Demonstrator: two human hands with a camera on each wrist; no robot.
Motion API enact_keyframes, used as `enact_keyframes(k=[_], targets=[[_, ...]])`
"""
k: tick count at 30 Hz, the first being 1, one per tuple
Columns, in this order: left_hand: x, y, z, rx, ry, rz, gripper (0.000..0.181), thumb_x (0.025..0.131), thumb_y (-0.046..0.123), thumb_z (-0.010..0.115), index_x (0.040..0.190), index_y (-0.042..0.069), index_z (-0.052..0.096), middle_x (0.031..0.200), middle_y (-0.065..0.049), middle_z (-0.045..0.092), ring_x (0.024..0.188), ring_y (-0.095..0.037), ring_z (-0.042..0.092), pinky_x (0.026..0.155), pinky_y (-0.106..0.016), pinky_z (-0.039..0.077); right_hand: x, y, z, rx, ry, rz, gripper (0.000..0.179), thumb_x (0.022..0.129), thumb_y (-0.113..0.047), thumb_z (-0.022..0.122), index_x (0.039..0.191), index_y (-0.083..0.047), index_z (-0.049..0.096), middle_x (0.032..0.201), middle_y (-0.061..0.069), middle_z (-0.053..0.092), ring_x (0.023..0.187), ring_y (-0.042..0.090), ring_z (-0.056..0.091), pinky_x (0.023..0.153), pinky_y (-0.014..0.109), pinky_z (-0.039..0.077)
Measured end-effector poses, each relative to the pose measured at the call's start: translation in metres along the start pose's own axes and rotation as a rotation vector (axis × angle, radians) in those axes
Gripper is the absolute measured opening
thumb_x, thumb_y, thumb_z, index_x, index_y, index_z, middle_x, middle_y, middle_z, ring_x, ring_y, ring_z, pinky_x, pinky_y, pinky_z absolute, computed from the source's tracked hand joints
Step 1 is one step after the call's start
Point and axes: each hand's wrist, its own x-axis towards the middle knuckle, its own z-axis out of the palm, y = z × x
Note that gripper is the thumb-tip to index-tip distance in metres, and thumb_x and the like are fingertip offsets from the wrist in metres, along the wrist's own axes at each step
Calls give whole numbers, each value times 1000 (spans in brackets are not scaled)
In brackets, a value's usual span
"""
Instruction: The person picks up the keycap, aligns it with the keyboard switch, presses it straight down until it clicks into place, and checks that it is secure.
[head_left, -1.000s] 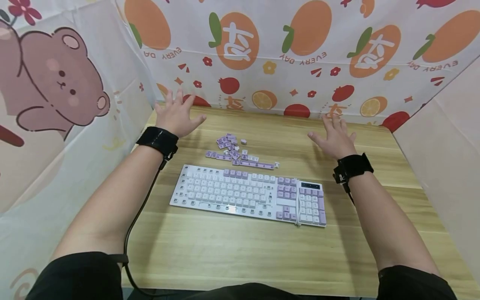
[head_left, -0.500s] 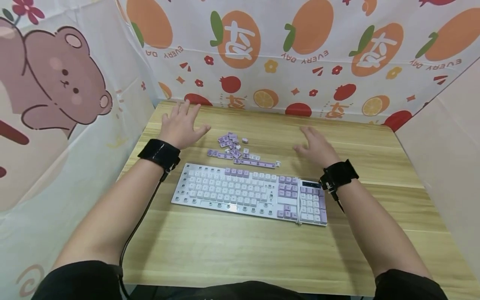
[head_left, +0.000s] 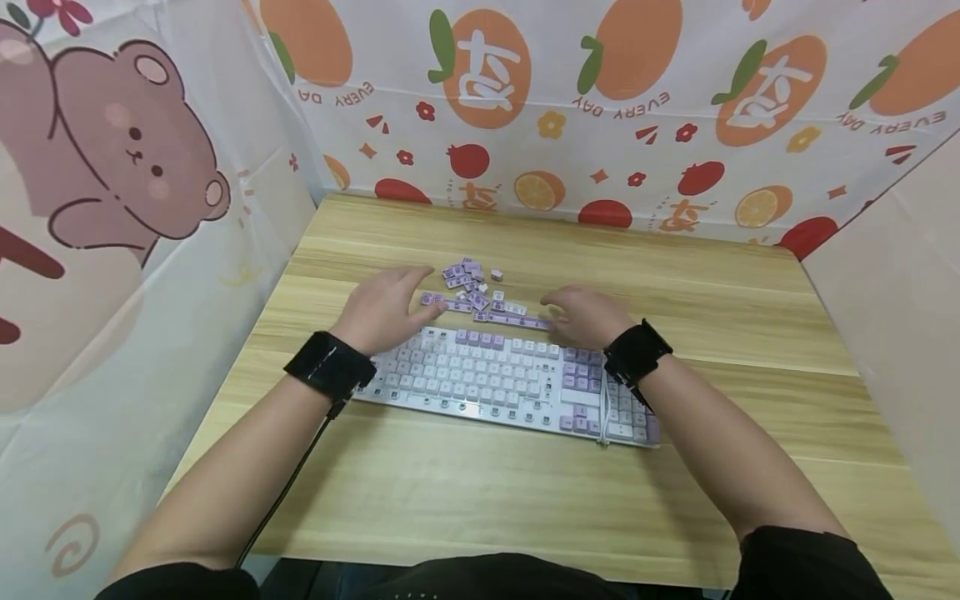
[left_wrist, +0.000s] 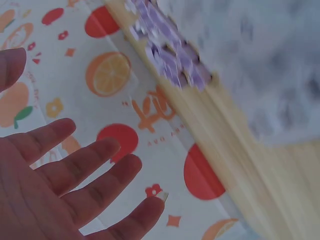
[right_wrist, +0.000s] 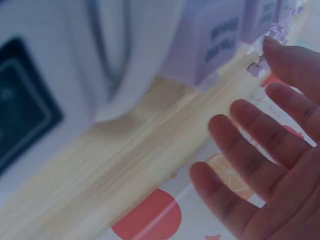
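A white keyboard (head_left: pixel 450 379) with white and purple keycaps lies on the table, bare switches showing along its left and lower edges. Loose purple and white keycaps (head_left: pixel 467 273) are heaped behind it, with a row of purple keycaps (head_left: pixel 513 320) in front of the heap. My left hand (head_left: pixel 386 308) hovers over the keyboard's far left corner, thumb close to the loose keycaps. In the left wrist view its fingers (left_wrist: pixel 100 200) are spread, holding nothing. My right hand (head_left: pixel 588 318) is at the right end of the row; the right wrist view shows its fingers (right_wrist: pixel 255 172) extended and nothing held.
A white cable (head_left: pixel 604 404) loops over the keyboard's right part. Printed fruit cloth (head_left: pixel 570 117) hangs behind the wooden table (head_left: pixel 450 492), and a bear-print cloth (head_left: pixel 135 158) stands at the left. A black cord (head_left: pixel 288 483) runs along my left forearm.
Both hands have come down from the back of the table toward the keyboard and loose keycaps, the right one also moving left. The keyboard and keycaps stay in place on the table.
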Motion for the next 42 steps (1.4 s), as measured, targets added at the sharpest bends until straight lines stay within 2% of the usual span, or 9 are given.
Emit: enact_keyframes(k=[8, 15, 20, 25, 28, 31, 35, 38, 42], targets=[[-14, 13, 6, -98, -21, -12, 63, 94, 53, 58, 141, 12, 52, 142, -12, 55, 132, -34, 50, 103, -55, 43, 2, 10, 3, 35, -63, 102, 37, 95, -13, 61, 132, -10, 61, 135, 13, 60, 120, 30, 59, 100, 47, 47], [-19, 23, 7, -183, -78, 21, 60, 96, 52, 56, 142, 15, 51, 143, -7, 55, 132, -28, 51, 105, -51, 44, 5, 15, 4, 1, -80, 85, 26, 94, -12, 64, 119, -13, 70, 116, 9, 70, 100, 24, 65, 90, 44, 52], [-21, 29, 5, -253, -130, 43, 56, 97, 49, 55, 142, 16, 51, 141, -8, 56, 124, -28, 58, 99, -51, 48, 9, 18, 4, -12, -106, 80, 20, 94, -8, 59, 106, -15, 73, 106, 5, 71, 91, 21, 65, 83, 40, 53], [-25, 39, 2, -319, -155, 74, 50, 98, 46, 56, 138, 17, 55, 133, -7, 62, 116, -25, 62, 94, -49, 51, 7, 18, 0, 83, -103, 68, 14, 92, -10, 62, 103, -15, 69, 95, 4, 66, 83, 20, 59, 75, 36, 50], [-25, 46, 1, -357, -142, 114, 47, 98, 45, 57, 135, 17, 58, 131, -4, 63, 110, -20, 64, 91, -45, 53, 2, 12, -6, 241, 0, 14, 13, 89, -9, 65, 100, -14, 64, 92, 5, 62, 82, 21, 55, 73, 35, 47], [-23, 55, 2, -413, -118, 151, 46, 97, 44, 58, 134, 16, 59, 128, -2, 65, 105, -16, 65, 88, -43, 54, -8, -2, -14, 430, 153, -63, 15, 87, -5, 69, 97, -14, 63, 93, 3, 63, 86, 19, 58, 75, 34, 50], [-21, 72, 0, -514, -73, 186, 47, 96, 40, 63, 136, 17, 56, 126, 1, 65, 106, -15, 63, 87, -41, 54, -29, -29, -24, 605, 357, -176, 17, 87, -8, 73, 101, -15, 66, 100, -3, 66, 89, 13, 62, 80, 31, 54], [-19, 86, -2, -570, 10, 236, 52, 93, 37, 67, 139, 16, 53, 129, 1, 62, 110, -15, 61, 86, -37, 54, -44, -48, -30, 676, 490, -290, 27, 86, -5, 74, 111, -11, 65, 104, 1, 69, 90, 12, 63, 81, 28, 54], [-16, 106, -5, -609, 175, 339, 56, 89, 31, 74, 138, 13, 53, 132, -3, 58, 112, -15, 56, 82, -32, 54, -56, -63, -34, 731, 607, -457, 44, 82, 8, 72, 123, -1, 60, 105, 12, 71, 93, 14, 65, 82, 26, 54]])
